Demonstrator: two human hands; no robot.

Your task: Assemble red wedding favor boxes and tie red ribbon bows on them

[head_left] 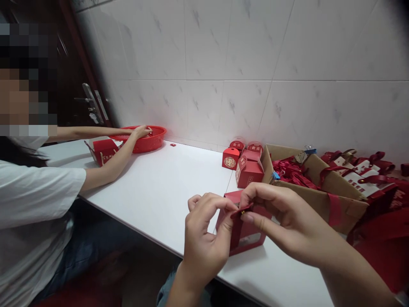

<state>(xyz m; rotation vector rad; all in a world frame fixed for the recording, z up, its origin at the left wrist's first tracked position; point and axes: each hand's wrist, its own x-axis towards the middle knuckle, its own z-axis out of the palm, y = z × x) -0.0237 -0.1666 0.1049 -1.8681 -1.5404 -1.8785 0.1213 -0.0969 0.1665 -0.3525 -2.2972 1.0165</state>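
My left hand (209, 236) and my right hand (284, 219) meet in front of me, each pinching a short piece of dark red ribbon (237, 213) between thumb and forefinger. A small gold-coloured fastener shows on the ribbon at the right fingertips. Just behind and below them a red gift box (249, 238) stands upright on the white table (188, 192), near its front edge. My fingers cover part of the box's top. Whether the ribbon is attached to the box, I cannot tell.
Right of the box, a cardboard box (345, 202) holds red ribbons (290, 172). Ribboned gift bags (367, 179) lie beyond it. Several small red boxes (249, 172) stand by the wall. On the left, a co-worker (35, 192) reaches into a red basket (145, 143) beside another red box (102, 151).
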